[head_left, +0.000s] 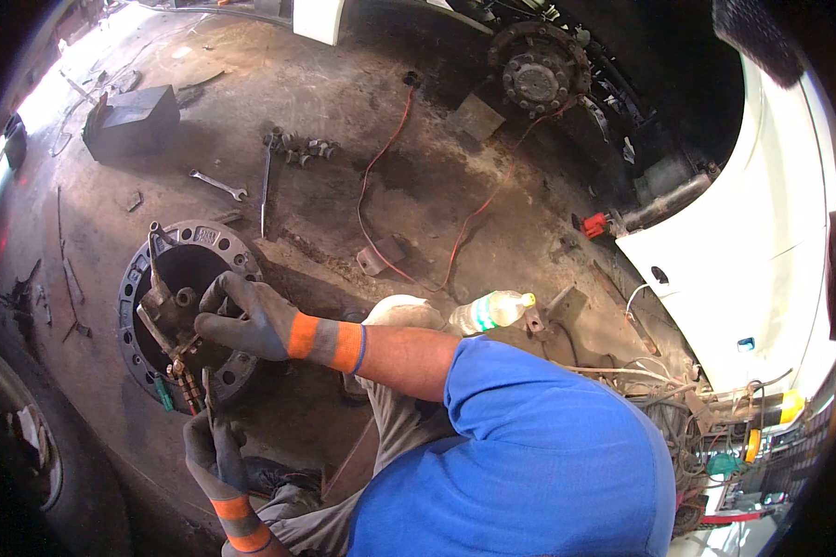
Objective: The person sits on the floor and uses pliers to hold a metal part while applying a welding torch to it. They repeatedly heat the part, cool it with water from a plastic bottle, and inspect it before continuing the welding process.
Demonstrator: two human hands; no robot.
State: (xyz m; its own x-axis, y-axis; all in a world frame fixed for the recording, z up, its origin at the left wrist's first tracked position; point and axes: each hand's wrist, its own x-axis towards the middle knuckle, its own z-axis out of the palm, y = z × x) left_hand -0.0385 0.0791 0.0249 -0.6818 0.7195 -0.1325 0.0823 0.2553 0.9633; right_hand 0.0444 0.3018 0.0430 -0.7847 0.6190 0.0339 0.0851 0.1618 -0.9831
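A heavy cast metal part (163, 311) with brass fittings (186, 381) rests over the opening of a round steel wheel hub or drum (132, 345) ringed with bolt holes. My right hand (251, 320), in a grey and orange glove, curls its fingers against the part's right side; its fingertips are partly hidden. Below, my left hand (216, 453), gloved alike, pinches a slim grey metal tool (208, 395) that stands up beside the fittings. The tool's far end is hard to make out. A green piece (163, 394) shows at the drum's lower rim.
Beyond the drum lie a combination wrench (218, 185), a long-handled tool (266, 190) and a dark metal box (132, 123). A clear bottle (494, 312) is near my right arm. Red cable (381, 153) crosses the floor. A tyre (56, 446) stands left, a white vehicle panel (743, 269) right.
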